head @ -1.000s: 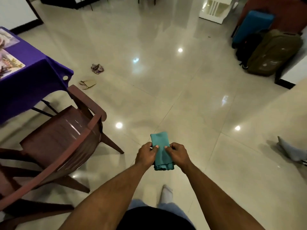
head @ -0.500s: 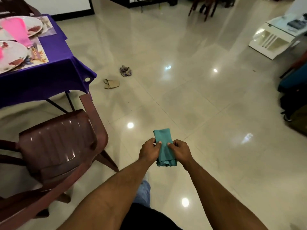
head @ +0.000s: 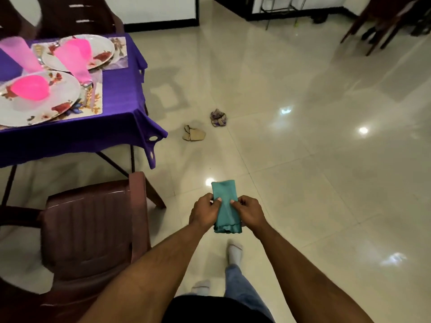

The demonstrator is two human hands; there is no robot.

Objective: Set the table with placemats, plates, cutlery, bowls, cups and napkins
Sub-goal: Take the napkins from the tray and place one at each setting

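The person stands on a glossy tiled floor (head: 291, 159) and holds a folded teal napkin (head: 225, 206) out in front at about waist height, above the floor and well apart from the table. The left hand (head: 204, 212) pinches the napkin's left edge with the thumb on top and the fingers curled beneath; the right hand (head: 249, 212) grips the right edge in the same way. The napkin is folded into a narrow upright rectangle, its ruffled hem at the bottom.

To the left stands a table draped in a purple tablecloth (head: 121, 94). On it lie two floral placemats, each bearing a white flowered plate: the near plate (head: 37, 106) carries a pink bowl (head: 30, 87), and the far plate (head: 102, 48) is partly hidden behind a tall pink cup (head: 74, 58). A second pink cup (head: 19, 53) stands at the left edge.

A dark brown plastic chair (head: 91, 231) sits just beside the left forearm. Two small crumpled scraps (head: 193, 135) lie on the floor beyond the table's corner.
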